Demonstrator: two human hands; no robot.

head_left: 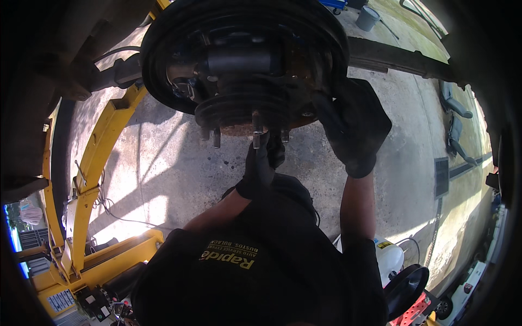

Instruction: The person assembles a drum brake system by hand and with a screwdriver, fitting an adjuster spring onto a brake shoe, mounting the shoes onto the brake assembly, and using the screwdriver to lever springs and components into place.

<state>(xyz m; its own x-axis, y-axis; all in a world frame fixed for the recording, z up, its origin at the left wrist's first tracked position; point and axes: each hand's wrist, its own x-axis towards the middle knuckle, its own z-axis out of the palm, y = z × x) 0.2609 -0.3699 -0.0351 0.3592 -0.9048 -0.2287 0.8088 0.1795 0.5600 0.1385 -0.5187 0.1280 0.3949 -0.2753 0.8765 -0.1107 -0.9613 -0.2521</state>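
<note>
Above me hangs a drum brake assembly, its round black backing plate open toward me. In its upper part sits a dark cylinder-shaped part. The wheel hub juts out below, with several wheel studs pointing down. My left hand, in a black glove, is raised under the hub beside the studs; its fingers are curled, and what they hold is hidden. My right hand, also gloved, is at the plate's right side, fingers bent inward by the lower right of the brake; shadow hides what they grip.
A leaf spring runs out to the right of the brake. Yellow lift posts and a yellow base stand at left. A grey bucket is at far right, a black round-rimmed object at lower right. Concrete floor lies below.
</note>
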